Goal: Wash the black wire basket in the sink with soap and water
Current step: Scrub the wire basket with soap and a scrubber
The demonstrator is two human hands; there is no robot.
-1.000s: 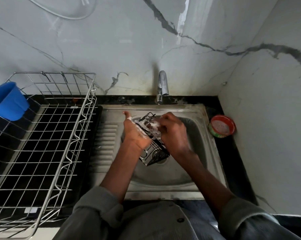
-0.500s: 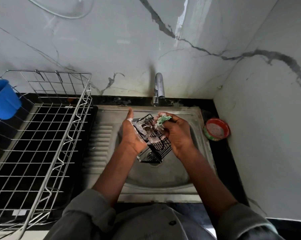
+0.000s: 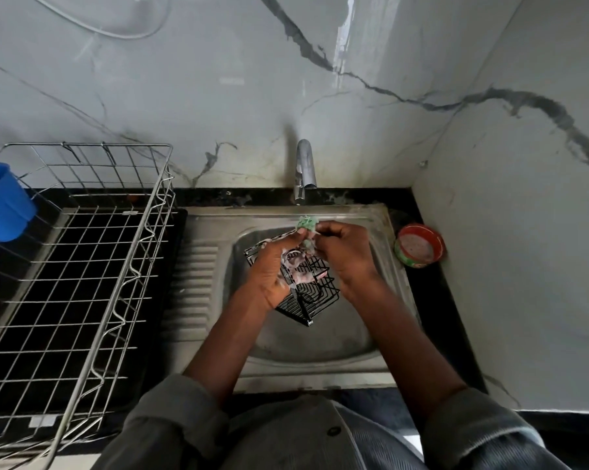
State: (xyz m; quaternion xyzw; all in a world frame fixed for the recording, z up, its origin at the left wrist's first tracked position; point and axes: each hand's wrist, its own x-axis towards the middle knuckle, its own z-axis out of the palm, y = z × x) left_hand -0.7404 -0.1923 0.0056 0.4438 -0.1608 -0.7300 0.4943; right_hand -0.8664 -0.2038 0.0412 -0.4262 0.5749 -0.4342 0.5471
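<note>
Your left hand (image 3: 273,269) grips one sudsy black wire basket (image 3: 306,286) over the steel sink (image 3: 320,361); your right hand (image 3: 345,252) pinches one crumpled green scrubber (image 3: 306,223).

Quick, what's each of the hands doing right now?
Left hand: grips the soapy basket.
Right hand: pinches a green scrubber at the basket's top edge.

You have one view only: the head camera looks steeply down and forward over the sink (image 3: 218,232), close above it, toward the wall behind; its wide lens probably bends the edges.
</note>
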